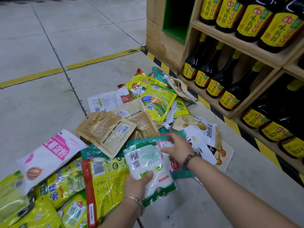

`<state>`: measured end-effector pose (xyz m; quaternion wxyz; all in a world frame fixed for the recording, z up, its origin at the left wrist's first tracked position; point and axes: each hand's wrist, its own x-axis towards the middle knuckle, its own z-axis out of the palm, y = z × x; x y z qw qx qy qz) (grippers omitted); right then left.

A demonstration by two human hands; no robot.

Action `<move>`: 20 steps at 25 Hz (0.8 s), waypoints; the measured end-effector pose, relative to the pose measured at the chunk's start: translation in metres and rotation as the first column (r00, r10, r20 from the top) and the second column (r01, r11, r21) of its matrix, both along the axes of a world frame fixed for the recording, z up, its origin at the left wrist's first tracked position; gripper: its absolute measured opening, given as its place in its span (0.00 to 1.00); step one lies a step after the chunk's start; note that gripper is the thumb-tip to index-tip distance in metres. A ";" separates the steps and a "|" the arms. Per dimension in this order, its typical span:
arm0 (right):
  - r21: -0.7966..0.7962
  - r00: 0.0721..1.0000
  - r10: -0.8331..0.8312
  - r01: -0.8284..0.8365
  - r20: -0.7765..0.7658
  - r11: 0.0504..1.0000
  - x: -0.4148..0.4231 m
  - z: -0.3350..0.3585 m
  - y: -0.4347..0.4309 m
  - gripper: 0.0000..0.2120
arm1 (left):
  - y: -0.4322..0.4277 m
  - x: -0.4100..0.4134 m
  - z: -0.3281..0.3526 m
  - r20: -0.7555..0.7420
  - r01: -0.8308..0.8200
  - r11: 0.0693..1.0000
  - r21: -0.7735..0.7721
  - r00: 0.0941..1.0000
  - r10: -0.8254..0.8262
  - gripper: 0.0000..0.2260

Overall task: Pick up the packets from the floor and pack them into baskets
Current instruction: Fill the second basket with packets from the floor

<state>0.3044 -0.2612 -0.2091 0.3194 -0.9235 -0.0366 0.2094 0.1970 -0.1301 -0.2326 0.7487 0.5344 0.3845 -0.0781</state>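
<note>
Many food packets lie in a heap on the grey floor (pixel 49 104). My left hand (pixel 136 181) grips a clear white-and-green packet (pixel 144 160) from below, its thumb on the packet's face. My right hand (pixel 177 148) reaches over that packet's far edge, its fingers touching a pink-and-white packet (pixel 164 144) beneath. Tan packets (pixel 107 129) lie just beyond, a pink-and-white bag (pixel 51 153) at the left, yellow-green packets (pixel 105 181) at lower left. No basket is in view.
A wooden shelf unit (pixel 166 45) filled with dark sauce bottles (pixel 217 83) with yellow labels runs along the right. Yellow-and-black hazard tape (pixel 230 122) marks its foot. A yellow line (pixel 32 76) crosses the floor at the left.
</note>
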 end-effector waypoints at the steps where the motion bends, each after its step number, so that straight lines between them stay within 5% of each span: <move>1: -0.166 0.987 0.152 -0.141 0.060 0.976 0.018 -0.001 0.005 0.32 | 0.003 -0.003 0.001 -0.014 -0.020 1.000 0.017 1.000 0.020 0.10; 4: -0.513 0.901 0.423 -0.409 -0.097 0.755 0.050 -0.020 0.016 0.46 | 0.007 -0.010 -0.001 -0.063 -0.076 0.995 0.058 0.995 0.079 0.11; 7: -0.607 0.919 0.334 -0.391 -0.210 0.692 0.047 -0.039 0.017 0.51 | 0.010 -0.008 -0.003 -0.066 -0.080 0.994 0.077 0.994 0.085 0.12; 9: -0.635 0.934 0.291 -0.355 -0.207 0.686 0.042 -0.039 0.012 0.42 | 0.010 -0.007 -0.004 -0.047 -0.089 0.993 0.081 0.995 0.093 0.15; 12: -0.564 0.973 0.176 -0.231 -0.150 0.793 0.021 -0.035 -0.008 0.26 | 0.008 -0.006 0.000 -0.019 -0.113 0.991 0.074 0.993 0.114 0.15; 15: -0.411 0.999 -0.044 0.032 -0.021 0.911 -0.015 -0.030 -0.039 0.21 | 0.003 -0.008 0.004 0.025 -0.119 0.989 0.087 0.993 0.118 0.08; 20: -0.178 0.911 -0.357 0.394 0.208 0.901 -0.078 0.008 -0.102 0.18 | -0.021 -0.018 0.020 0.111 -0.037 0.991 0.130 0.994 0.022 0.08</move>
